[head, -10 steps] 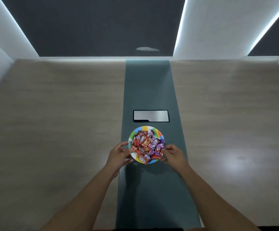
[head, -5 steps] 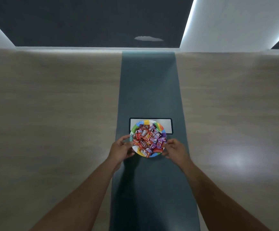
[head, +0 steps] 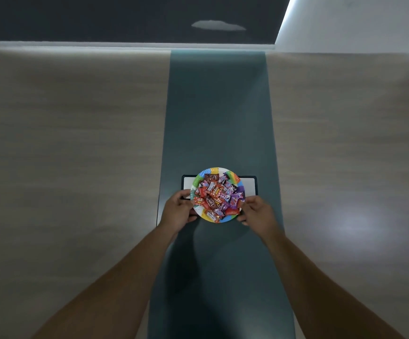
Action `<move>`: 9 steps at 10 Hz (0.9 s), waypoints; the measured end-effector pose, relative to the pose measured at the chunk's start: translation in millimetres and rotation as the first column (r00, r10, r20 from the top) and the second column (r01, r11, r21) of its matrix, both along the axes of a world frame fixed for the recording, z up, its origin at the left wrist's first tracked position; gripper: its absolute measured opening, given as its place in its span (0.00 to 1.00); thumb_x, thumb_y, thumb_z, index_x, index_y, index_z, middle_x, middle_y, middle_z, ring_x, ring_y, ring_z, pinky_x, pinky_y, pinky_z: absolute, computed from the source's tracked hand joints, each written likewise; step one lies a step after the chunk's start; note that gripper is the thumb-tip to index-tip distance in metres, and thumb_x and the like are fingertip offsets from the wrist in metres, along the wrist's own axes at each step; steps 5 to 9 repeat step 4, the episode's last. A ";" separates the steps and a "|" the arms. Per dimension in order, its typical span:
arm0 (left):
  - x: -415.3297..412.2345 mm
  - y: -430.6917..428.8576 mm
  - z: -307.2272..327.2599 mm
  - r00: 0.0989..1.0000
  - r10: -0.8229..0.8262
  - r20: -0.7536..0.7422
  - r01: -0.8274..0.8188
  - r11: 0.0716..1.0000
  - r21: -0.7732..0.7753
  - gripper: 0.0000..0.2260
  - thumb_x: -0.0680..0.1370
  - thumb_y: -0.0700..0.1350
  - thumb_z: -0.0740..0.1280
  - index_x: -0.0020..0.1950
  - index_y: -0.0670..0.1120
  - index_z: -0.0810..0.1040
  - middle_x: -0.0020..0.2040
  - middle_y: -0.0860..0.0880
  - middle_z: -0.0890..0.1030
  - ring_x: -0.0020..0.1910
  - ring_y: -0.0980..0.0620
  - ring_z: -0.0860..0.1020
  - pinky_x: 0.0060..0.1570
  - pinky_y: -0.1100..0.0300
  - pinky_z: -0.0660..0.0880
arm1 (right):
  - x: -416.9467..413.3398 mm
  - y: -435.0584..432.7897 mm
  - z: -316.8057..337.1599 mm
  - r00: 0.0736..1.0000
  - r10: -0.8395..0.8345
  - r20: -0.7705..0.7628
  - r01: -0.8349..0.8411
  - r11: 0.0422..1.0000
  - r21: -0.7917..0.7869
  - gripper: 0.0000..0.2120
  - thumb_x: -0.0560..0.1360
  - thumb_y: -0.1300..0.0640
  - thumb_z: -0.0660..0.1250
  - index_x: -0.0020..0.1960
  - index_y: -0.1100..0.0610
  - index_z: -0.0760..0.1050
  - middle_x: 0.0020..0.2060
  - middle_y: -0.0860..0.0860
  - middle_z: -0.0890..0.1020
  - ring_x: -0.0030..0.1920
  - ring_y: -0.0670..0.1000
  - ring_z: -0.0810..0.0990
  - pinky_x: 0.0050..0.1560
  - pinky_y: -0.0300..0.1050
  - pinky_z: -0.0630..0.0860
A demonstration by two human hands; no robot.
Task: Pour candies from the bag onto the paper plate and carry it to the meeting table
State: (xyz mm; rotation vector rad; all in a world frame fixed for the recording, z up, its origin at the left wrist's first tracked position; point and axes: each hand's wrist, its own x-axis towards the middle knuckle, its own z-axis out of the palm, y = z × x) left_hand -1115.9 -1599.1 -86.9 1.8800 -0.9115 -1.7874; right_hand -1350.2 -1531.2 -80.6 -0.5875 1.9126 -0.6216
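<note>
plate [head: 210,171] with a rainbow rim, heaped with candies [head: 216,198] in red, orange and purple wrappers. it sits over the dark green strip [head: 219,113] that runs down the middle of the table [head: 76,133], and its far half covers part of a black-framed panel [head: 250,185] set into that strip. cannot tell if the plate rests on the surface or is held just above it; a shadow falls on the strip below its near edge. left hand [head: 177,211] grips the plate's left rim, thumb on top of the rim, fingers curled under. right hand [head: 258,212] pinches the right rim, thumb and fingers closed on the edge. both forearms bare, reaching in from the bottom corners. table is light wood grain either side of the strip, with a bright glare patch [head: 352,222] on the right half. past the far edge, a dark floor and a white wall at top right.
</note>
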 end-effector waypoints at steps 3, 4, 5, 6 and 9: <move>3.7 4.7 -1.6 0.997 -0.069 0.031 0.071 0.994 -0.083 0.16 0.83 0.46 0.71 0.70 0.48 0.77 0.55 0.45 0.85 0.54 0.41 0.88 0.55 0.48 0.87 | -1.2 6.4 -9.7 0.999 -0.033 -0.008 0.033 0.999 -0.012 0.12 0.84 0.50 0.66 0.62 0.57 0.80 0.50 0.54 0.90 0.43 0.53 0.90 0.52 0.57 0.89; 6.5 14.6 5.8 0.995 -0.065 0.074 0.075 0.988 -0.133 0.15 0.85 0.47 0.67 0.72 0.49 0.76 0.59 0.46 0.83 0.53 0.44 0.87 0.56 0.47 0.87 | 2.0 20.4 -6.2 0.990 -0.040 -0.134 0.037 0.999 -0.029 0.11 0.84 0.51 0.67 0.62 0.56 0.81 0.54 0.53 0.89 0.47 0.52 0.88 0.54 0.57 0.87; 6.5 14.6 5.8 0.995 -0.065 0.074 0.075 0.988 -0.133 0.15 0.85 0.47 0.67 0.72 0.49 0.76 0.59 0.46 0.83 0.53 0.44 0.87 0.56 0.47 0.87 | 2.0 20.4 -6.2 0.990 -0.040 -0.134 0.037 0.999 -0.029 0.11 0.84 0.51 0.67 0.62 0.56 0.81 0.54 0.53 0.89 0.47 0.52 0.88 0.54 0.57 0.87; 6.5 14.6 5.8 0.995 -0.065 0.074 0.075 0.988 -0.133 0.15 0.85 0.47 0.67 0.72 0.49 0.76 0.59 0.46 0.83 0.53 0.44 0.87 0.56 0.47 0.87 | 2.0 20.4 -6.2 0.990 -0.040 -0.134 0.037 0.999 -0.029 0.11 0.84 0.51 0.67 0.62 0.56 0.81 0.54 0.53 0.89 0.47 0.52 0.88 0.54 0.57 0.87; 6.5 14.6 5.8 0.995 -0.065 0.074 0.075 0.988 -0.133 0.15 0.85 0.47 0.67 0.72 0.49 0.76 0.59 0.46 0.83 0.53 0.44 0.87 0.56 0.47 0.87 | 2.0 20.4 -6.2 0.990 -0.040 -0.134 0.037 0.999 -0.029 0.11 0.84 0.51 0.67 0.62 0.56 0.81 0.54 0.53 0.89 0.47 0.52 0.88 0.54 0.57 0.87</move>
